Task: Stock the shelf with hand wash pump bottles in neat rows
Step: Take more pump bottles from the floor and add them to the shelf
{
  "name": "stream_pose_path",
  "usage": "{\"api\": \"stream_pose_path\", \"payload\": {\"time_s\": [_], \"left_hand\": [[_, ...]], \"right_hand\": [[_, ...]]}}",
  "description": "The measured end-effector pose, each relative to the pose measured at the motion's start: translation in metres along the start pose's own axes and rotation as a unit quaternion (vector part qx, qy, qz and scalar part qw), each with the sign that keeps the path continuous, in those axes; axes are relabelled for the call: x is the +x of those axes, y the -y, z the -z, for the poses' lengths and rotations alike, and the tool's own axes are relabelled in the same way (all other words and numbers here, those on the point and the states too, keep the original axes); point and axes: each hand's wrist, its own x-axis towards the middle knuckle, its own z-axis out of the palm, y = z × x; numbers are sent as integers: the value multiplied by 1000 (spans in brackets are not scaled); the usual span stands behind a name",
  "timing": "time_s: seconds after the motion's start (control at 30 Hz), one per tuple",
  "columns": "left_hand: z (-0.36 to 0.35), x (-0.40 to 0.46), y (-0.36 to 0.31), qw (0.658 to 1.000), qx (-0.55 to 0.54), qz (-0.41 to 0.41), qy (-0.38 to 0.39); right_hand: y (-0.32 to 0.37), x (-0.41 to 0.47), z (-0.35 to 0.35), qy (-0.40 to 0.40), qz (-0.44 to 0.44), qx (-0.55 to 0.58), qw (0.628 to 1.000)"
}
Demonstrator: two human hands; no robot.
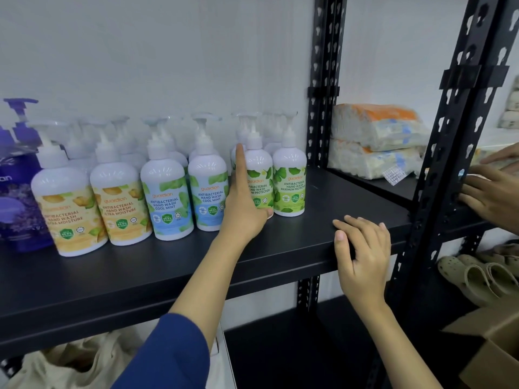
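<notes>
White pump bottles of hand wash stand in rows on the black shelf (351, 197). In front from the left are two yellow-label bottles (70, 214), two blue-label cool mint bottles (165, 197) and two green-label bottles. More bottles stand behind them, partly hidden. My left hand (244, 209) holds the left green-label bottle (259, 169): the index finger points up along its left side and the thumb wraps across its base. The other green-label bottle (289, 183) stands just to its right. My right hand (362, 254) rests on the shelf's front edge, fingers on top, holding nothing.
A big purple pump bottle (16, 192) stands far left. A black upright post (323, 80) ends the shelf; beyond it lie wrapped tissue packs (376, 141). Another person's hands (491, 197) touch the neighbouring rack. Below are sandals (477, 276), a cardboard box (491, 346) and a cloth bag (70, 360).
</notes>
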Motion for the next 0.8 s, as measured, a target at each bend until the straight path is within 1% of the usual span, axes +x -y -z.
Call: {"api": "stream_pose_path", "payload": {"time_s": [0.4,0.63,0.8], "left_hand": [[-2,-5,1,997,63,-6,-43],[-4,-7,1,996,81,-13,-29],[-4,-8,-1,995,87,-7,-46]], "right_hand": [[2,0,1,6,-7,7,1000],[1,-1,0,8,-7,8,1000],[1,0,0,5,-10,7,1000]]}}
